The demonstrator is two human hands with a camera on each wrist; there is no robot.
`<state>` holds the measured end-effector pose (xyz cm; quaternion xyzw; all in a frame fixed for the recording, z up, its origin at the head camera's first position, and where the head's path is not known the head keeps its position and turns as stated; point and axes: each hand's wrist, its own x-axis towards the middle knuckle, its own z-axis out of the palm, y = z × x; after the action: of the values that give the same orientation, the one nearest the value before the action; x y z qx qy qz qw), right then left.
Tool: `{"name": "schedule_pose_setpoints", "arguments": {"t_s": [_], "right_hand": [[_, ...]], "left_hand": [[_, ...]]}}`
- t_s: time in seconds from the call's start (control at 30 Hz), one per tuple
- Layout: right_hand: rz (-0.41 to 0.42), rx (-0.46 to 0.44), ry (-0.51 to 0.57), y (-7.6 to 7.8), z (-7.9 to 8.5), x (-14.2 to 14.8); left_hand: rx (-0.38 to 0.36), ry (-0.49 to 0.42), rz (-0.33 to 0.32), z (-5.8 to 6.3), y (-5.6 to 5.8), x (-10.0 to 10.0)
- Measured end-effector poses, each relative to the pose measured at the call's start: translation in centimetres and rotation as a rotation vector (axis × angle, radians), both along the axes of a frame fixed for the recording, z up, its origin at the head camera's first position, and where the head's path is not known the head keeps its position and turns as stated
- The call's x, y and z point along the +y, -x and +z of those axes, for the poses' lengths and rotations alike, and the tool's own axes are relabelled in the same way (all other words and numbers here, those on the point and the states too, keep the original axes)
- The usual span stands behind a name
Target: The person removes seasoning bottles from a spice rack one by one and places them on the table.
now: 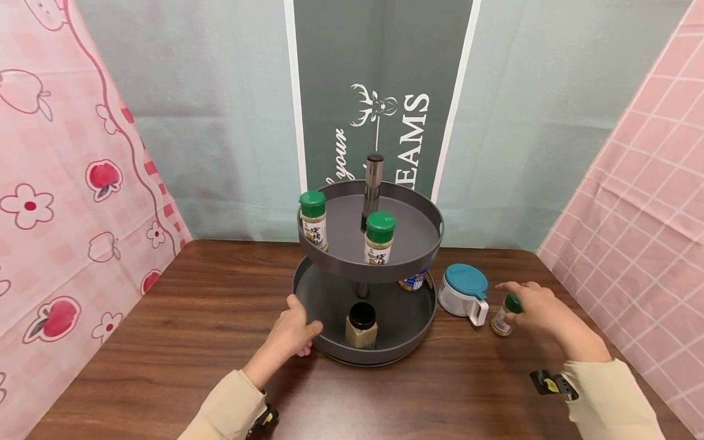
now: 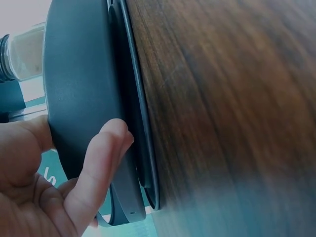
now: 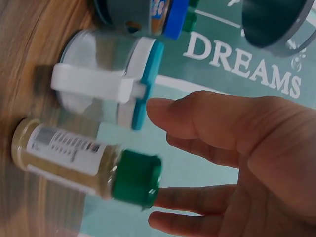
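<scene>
A dark grey two-tier round rack (image 1: 396,266) stands on the table. At the left front of its lower tray, my left hand (image 1: 290,330) holds the rim, thumb over the edge and fingers outside the wall. To the rack's right, a green-capped seasoning bottle (image 1: 500,322) stands upright. My right hand (image 1: 541,313) is just beside its cap, thumb and fingers apart and fairly straight; whether the fingers behind touch the cap, I cannot tell. In the right wrist view, the bottle's label (image 3: 66,149) faces the camera.
Two green-capped bottles (image 1: 379,235) stand on the upper tray. Below are a black-capped jar (image 1: 361,333) and a partly hidden blue-labelled jar (image 1: 412,281). A clear jar with a blue lid (image 1: 465,281) and white handle stands between rack and bottle. Patterned cloths (image 1: 220,122) hang around the table.
</scene>
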<state>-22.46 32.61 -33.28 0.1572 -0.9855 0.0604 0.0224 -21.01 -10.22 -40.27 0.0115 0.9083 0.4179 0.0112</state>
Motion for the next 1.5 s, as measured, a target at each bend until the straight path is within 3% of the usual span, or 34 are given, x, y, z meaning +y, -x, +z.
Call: {"name": "schedule_pose_setpoints", "arguments": {"t_s": [0.47, 0.73, 0.97, 1.1, 1.37, 1.5], "right_hand": [[0.107, 0.019, 0.057, -1.4, 1.5, -3.9], [0.221, -0.105, 0.086, -2.2, 1.7, -6.7], [0.26, -0.182, 0.097, -2.9, 1.9, -8.6], [0.319, -0.145, 0.112, -3.0, 1.6, -9.7], [0.424, 0.05, 0.135, -3.1, 0.9, -11.8], [0.456, 0.053, 0.139, -3.0, 0.8, -12.7]], "left_hand": [[0.014, 0.047, 0.037, 0.2, 0.0, 0.3], [0.016, 0.042, 0.027, 0.3, 0.0, 0.2], [0.013, 0.042, 0.034, 0.3, 0.1, 0.2], [0.014, 0.044, 0.033, 0.3, 0.0, 0.2], [0.014, 0.047, 0.032, 0.2, -0.1, 0.3], [0.013, 0.045, 0.027, 0.0, -0.1, 0.3]]}}
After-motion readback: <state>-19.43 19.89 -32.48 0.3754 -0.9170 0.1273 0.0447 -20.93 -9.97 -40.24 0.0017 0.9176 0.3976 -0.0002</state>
